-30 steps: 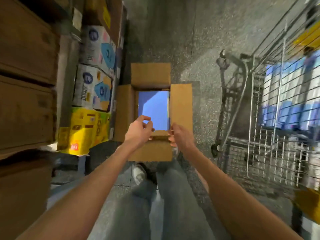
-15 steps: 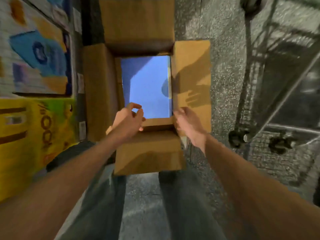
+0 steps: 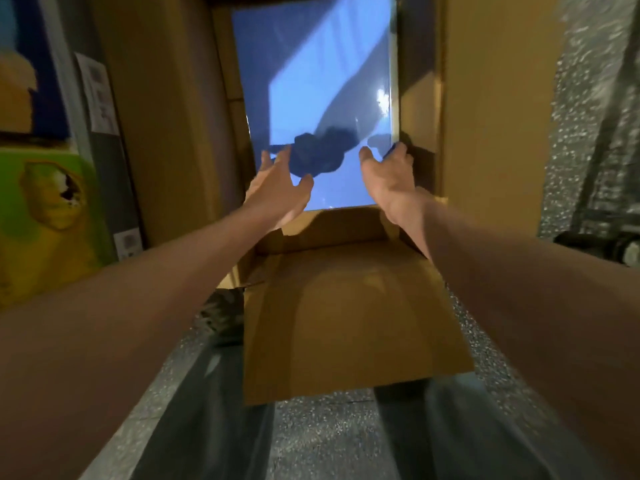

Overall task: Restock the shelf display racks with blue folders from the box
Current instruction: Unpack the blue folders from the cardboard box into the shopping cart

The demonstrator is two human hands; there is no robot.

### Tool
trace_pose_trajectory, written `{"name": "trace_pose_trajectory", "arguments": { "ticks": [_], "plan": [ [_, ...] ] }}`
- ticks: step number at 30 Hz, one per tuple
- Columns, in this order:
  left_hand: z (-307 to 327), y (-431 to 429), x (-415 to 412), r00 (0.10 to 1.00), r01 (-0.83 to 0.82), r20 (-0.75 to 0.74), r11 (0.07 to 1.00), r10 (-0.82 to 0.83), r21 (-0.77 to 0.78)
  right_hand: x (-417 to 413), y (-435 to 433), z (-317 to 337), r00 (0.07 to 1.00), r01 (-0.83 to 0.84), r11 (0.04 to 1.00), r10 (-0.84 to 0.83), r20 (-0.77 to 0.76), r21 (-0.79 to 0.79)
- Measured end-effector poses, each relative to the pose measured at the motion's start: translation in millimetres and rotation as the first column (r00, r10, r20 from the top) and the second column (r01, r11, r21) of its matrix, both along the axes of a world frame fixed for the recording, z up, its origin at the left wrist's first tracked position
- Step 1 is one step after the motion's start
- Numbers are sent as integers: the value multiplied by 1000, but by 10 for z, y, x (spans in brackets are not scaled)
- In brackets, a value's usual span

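Hands advance into box (image 3: 485,98). Left hand (image 3: 277,192) is spread wide above blue folders (image 3: 311,81); right hand (image 3: 388,178) is at their right edge, grip unclear.

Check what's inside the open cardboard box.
A blue folder fills the cardboard box opening, its glossy top face showing. Left hand and right hand reach over it. Anything stacked beneath is covered.

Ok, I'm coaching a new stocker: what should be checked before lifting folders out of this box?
1. Flaps of the box folded out: ok.
2. Top blue folder uncovered and flat: ok.
3. Grip of the left hand: not ok, fingers spread open.
4. Grip of the right hand: cannot tell, fingers at the folder's right edge.
5. Free space in the rack: cannot tell, not in view.
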State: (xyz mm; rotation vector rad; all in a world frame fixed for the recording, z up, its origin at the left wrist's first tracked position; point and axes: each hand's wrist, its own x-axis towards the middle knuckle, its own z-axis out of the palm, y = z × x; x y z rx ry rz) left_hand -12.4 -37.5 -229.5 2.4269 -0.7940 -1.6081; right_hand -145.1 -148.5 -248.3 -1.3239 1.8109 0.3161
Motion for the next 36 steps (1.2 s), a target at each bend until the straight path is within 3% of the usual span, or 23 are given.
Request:
{"name": "trace_pose_trajectory", "arguments": {
  "ticks": [7, 14, 19, 30, 33, 36],
  "plan": [
    [-256, 45, 111, 1000, 7, -24, 997, -5, 82, 76, -37, -170, 996, 10, 997, -17, -92, -71],
    [-271, 39, 236, 976, -172, -112, 976, 187, 135, 17, -44, -149, 995, 87, 994, -85, -46, 62],
    [-367, 104, 292, 980, -126, -134, 978, 149, 167, 107, -11, -198, 978, 206, 979, -206, -22, -2],
    [-454, 19, 244, 979, -122, -139, 975, 149, 187, 92, 37, -169, 984, 171, 982, -175, -36, -81],
    [-356, -88, 296, 943, -234, -187, 949, 274, 211, 64, 9, -43, 940, 334, 941, -327, 94, -61],
    [-89, -205, 247, 914, -323, -210, 936, 347, 139, 10, 44, 176, 815, 514, 846, -534, 225, 142]
  ]
}}
